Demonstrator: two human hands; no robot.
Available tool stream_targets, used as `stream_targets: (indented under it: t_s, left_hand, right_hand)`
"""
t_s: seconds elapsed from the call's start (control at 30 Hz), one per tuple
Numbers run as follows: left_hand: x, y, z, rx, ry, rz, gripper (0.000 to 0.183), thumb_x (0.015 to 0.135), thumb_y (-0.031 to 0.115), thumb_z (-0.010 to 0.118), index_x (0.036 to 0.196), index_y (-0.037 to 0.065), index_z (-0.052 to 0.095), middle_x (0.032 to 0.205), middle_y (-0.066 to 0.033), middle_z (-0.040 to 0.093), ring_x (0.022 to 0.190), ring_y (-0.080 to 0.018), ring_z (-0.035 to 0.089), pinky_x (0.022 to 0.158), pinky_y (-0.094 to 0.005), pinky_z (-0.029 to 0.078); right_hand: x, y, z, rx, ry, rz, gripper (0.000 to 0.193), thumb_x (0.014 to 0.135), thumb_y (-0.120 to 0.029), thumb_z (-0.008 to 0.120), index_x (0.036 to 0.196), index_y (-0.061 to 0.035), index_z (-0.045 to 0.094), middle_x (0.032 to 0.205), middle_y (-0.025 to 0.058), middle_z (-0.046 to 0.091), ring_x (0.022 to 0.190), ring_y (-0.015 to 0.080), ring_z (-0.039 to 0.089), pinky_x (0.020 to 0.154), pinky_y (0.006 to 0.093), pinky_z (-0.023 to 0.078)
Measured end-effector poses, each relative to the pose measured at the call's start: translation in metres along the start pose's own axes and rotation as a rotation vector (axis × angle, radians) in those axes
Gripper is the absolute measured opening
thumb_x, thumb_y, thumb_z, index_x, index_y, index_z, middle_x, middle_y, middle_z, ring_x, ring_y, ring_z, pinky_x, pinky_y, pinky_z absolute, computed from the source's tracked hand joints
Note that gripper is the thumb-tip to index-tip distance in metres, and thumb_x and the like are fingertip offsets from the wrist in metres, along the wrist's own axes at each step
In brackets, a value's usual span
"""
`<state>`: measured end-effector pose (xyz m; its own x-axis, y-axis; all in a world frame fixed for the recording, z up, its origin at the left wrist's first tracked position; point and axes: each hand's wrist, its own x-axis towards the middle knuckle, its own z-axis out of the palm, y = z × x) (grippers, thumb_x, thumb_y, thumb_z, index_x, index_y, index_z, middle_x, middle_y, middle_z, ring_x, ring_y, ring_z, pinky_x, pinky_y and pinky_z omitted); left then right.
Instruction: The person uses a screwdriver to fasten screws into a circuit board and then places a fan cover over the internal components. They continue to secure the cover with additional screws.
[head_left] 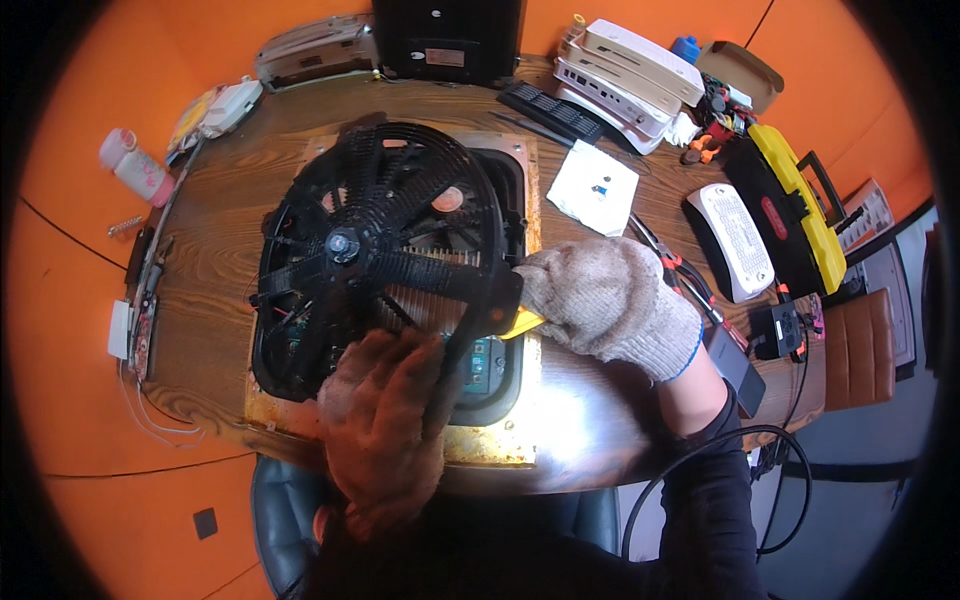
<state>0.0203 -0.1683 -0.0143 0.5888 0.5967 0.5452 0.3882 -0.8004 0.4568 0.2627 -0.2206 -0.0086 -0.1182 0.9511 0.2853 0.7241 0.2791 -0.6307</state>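
A round black fan with a ribbed guard stands tilted over an open, dark-rimmed appliance housing. Between its blades show a finned metal or copper-coloured coil and a green circuit board. My left hand, in a dirty, reddish-lit work glove, is curled against the fan's near lower edge and holds it. In a grey knit glove, my right hand is closed at the fan's right rim around a yellow piece, like a tool handle. The rest of that piece is hidden.
A rusty metal panel lies under the housing. Pliers, a white paper with small parts, a white ribbed device and a yellow-black toolbox lie right. Stacked white boxes stand behind; a pink-white bottle is left.
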Motion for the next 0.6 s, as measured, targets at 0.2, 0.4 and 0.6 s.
stream_targets:
  t_s: [0.2, 0.4, 0.6]
  left_hand:
    - [-0.004, 0.0, 0.0, -0.013, 0.105, 0.028, 0.048, 0.072, 0.0, 0.078, 0.117, 0.008, 0.064, 0.114, -0.0123, 0.066, 0.115, -0.0323, 0.057, 0.097, -0.0416, 0.048]
    - [-0.004, 0.003, 0.003, 0.06, 0.144, 0.002, 0.043, 0.072, 0.006, 0.079, 0.113, 0.008, 0.066, 0.111, -0.0094, 0.067, 0.113, -0.0286, 0.058, 0.095, -0.041, 0.048]
    - [-0.004, 0.0, 0.0, 0.15, 0.102, -0.042, 0.031, 0.077, 0.017, 0.076, 0.107, 0.011, 0.071, 0.107, -0.0048, 0.068, 0.111, -0.0225, 0.059, 0.092, -0.0395, 0.047]
  right_hand:
    - [0.003, -0.012, -0.01, -0.291, -0.185, 0.082, 0.03, 0.076, -0.017, 0.075, 0.104, -0.0089, 0.067, 0.096, 0.0099, 0.067, 0.089, 0.0263, 0.065, 0.077, 0.0329, 0.054]
    - [0.008, -0.009, -0.019, 0.194, -0.231, 0.278, 0.037, 0.073, -0.01, 0.078, 0.109, -0.0076, 0.066, 0.102, 0.0094, 0.066, 0.093, 0.0221, 0.064, 0.083, 0.032, 0.054]
    - [0.017, 0.004, -0.021, -0.152, -0.399, 0.168, 0.036, 0.075, -0.01, 0.078, 0.108, -0.0052, 0.064, 0.103, 0.0116, 0.065, 0.092, 0.0227, 0.063, 0.083, 0.0318, 0.054]
